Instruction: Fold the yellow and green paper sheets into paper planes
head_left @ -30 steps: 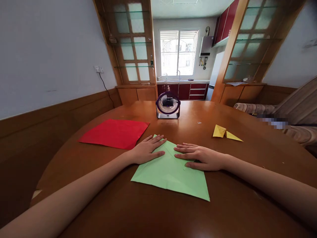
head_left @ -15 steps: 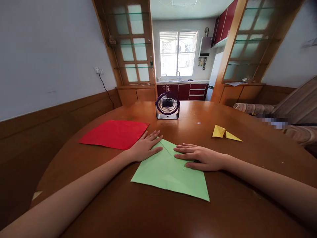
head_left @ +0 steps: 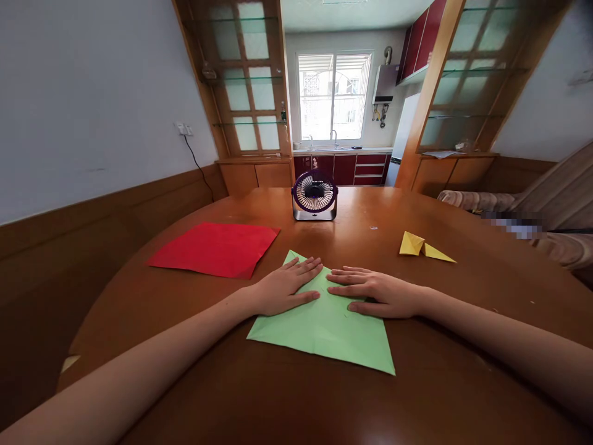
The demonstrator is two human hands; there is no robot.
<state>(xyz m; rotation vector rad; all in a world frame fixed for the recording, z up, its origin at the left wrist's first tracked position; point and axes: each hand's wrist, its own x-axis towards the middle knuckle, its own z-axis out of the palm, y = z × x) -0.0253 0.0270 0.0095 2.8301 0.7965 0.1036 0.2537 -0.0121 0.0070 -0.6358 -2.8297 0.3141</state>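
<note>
Where kitchen daylight falls, wooden table (head_left: 287,402) gleams

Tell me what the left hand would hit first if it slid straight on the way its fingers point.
The left hand points right and slightly away, flat on the green paper. Its fingertips nearly meet the right hand, so it would likely touch those fingers first.

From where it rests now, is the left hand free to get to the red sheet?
Probably yes. The left hand lies flat on the green paper, and the red sheet lies just to its left on the table, with only bare tabletop between them.
</note>
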